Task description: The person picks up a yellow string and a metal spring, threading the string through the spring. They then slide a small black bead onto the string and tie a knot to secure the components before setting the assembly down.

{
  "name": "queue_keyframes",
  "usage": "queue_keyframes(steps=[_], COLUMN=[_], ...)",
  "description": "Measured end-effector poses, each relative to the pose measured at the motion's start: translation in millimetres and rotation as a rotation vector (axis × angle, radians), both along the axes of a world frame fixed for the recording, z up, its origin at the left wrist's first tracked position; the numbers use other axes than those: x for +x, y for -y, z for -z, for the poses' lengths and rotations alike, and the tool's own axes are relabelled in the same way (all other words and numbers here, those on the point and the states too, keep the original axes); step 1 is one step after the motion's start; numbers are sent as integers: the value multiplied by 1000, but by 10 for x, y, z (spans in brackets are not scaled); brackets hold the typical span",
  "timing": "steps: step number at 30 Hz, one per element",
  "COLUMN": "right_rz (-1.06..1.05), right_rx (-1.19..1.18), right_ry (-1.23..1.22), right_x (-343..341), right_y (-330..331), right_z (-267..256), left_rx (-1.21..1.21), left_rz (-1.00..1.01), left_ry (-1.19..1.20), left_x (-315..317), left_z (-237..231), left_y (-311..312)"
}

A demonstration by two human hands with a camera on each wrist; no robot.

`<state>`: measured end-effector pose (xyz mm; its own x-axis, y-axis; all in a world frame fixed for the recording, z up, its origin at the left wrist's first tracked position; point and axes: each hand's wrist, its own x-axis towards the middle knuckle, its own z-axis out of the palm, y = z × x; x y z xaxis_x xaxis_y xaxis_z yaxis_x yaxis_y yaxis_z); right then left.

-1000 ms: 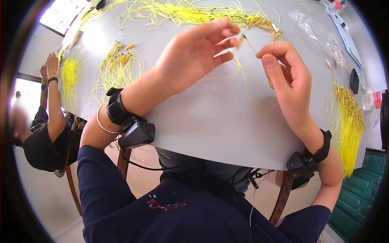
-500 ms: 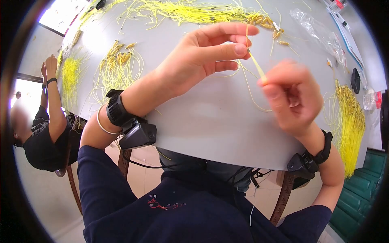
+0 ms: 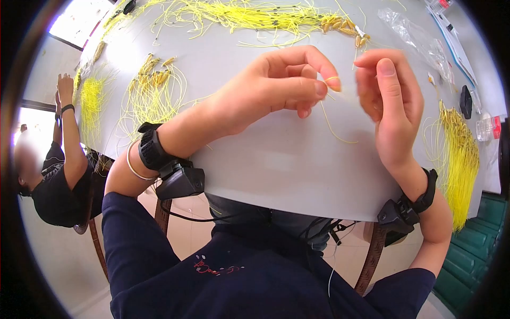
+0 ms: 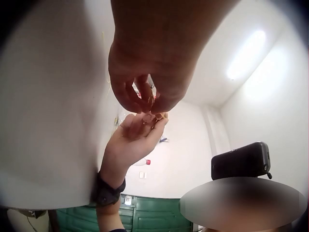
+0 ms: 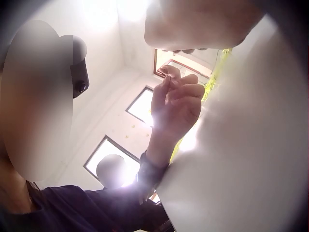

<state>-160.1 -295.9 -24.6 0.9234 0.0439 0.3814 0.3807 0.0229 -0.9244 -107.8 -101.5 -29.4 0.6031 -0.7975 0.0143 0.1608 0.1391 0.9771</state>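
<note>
In the head view my left hand [image 3: 289,85] pinches a thin yellow cord [image 3: 332,129] between thumb and index finger. Part of the cord loops round the index fingertip, and a loose end hangs in a curve over the grey table [image 3: 276,165]. To its right, a small gap away, my right hand [image 3: 393,95] is raised with thumb up and fingers bent and parted. Nothing shows between its fingers, some of which are blurred. The left wrist view has the left hand [image 4: 145,92] in front, overlapping the right one [image 4: 133,140].
Yellow cords [image 3: 239,20] with tan coiled ends lie along the back. A smaller pile [image 3: 156,80] is at left, a long bundle [image 3: 459,154] at right. Clear plastic bag [image 3: 414,40], black object [image 3: 466,102] and bottle [image 3: 487,129] stand right. Another person [image 3: 61,181] sits left.
The left hand has moved slightly down, its index finger now bent towards the thumb with the cord looped over it. The right hand drew the cord down right, then released it and opened.
</note>
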Motion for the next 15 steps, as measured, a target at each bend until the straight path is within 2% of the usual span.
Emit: queue_keyframes(steps=[1,2,4,8,12,14,15], right_rz=[-160,-159,-236,-209,-210,-194,-194], right_rx=[90,90,-8,-38,-105,73,73], right_ry=[-171,-170,-324,-139,-143,-108,-107], right_x=[-8,-8,-3,18,41,35,15], right_y=[26,5,-83,-142,-70,-115,-136], right_z=[-27,-28,-25,102,91,96,84], left_rx=[-19,-19,-87,-74,-44,-53,-86], left_rz=[-2,-1,-24,36,26,16,25], left_ry=[-63,-62,-114,-81,-114,-159,-174], left_x=[16,28,47,58,41,18,6], left_z=[18,34,56,43,33,14,10], left_y=[-13,-20,-28,-30,-8,6,13])
